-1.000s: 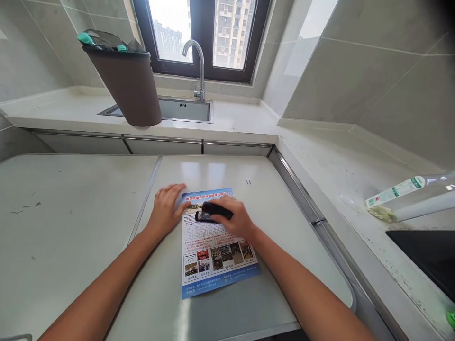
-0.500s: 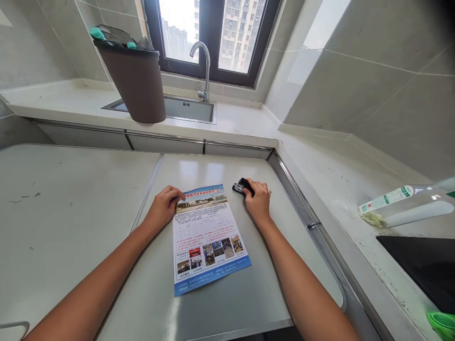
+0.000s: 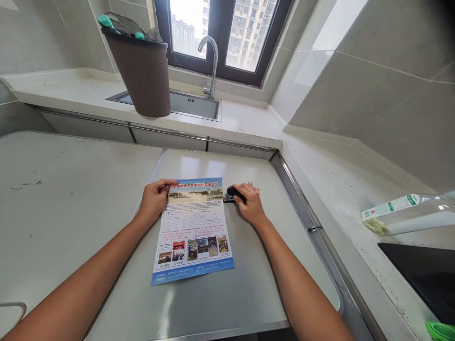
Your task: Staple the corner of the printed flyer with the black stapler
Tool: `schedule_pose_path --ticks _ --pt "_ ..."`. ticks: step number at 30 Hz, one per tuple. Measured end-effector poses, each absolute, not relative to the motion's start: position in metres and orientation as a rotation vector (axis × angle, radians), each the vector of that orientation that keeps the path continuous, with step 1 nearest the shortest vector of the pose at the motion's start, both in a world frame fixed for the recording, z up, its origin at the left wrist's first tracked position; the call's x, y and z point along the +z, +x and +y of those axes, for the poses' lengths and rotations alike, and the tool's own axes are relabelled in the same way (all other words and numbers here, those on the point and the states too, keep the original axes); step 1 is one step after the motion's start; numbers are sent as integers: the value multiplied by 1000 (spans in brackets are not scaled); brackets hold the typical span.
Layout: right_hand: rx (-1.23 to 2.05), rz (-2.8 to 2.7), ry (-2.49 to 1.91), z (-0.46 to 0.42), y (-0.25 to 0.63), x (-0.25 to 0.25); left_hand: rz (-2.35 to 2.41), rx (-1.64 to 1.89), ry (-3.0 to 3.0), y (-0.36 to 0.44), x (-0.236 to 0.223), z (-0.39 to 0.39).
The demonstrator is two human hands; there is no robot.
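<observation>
A colour-printed flyer [image 3: 194, 231] lies flat on the white tabletop [image 3: 88, 189]. My left hand [image 3: 153, 200] rests at the flyer's top left corner with its fingers curled over the edge. My right hand [image 3: 249, 202] is closed around a small black stapler [image 3: 232, 194], whose nose sits at the flyer's top right corner. Part of the stapler is hidden under my fingers.
A brown bin [image 3: 140, 66] stands on the counter by the steel sink [image 3: 192, 105] and tap [image 3: 211, 61] under the window. On the right counter lie a white tube [image 3: 405, 214], a black hob [image 3: 426, 270] and a green cap [image 3: 442, 330].
My right hand lifted the stapler off the flyer, took it to the right, then brought it back to the top right corner. The flyer shifted left under my left hand.
</observation>
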State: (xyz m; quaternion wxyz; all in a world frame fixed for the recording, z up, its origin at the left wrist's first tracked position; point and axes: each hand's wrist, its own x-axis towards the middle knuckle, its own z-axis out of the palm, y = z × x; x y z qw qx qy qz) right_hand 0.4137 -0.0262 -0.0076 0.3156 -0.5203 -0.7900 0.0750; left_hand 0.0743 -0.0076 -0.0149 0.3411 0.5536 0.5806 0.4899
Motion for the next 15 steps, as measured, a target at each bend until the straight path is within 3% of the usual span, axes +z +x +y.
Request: schedule_pose_path --ticks 15 --pt "175 -2230 -1274 -32 406 -9 1606 1154 1606 75 -19 -5"
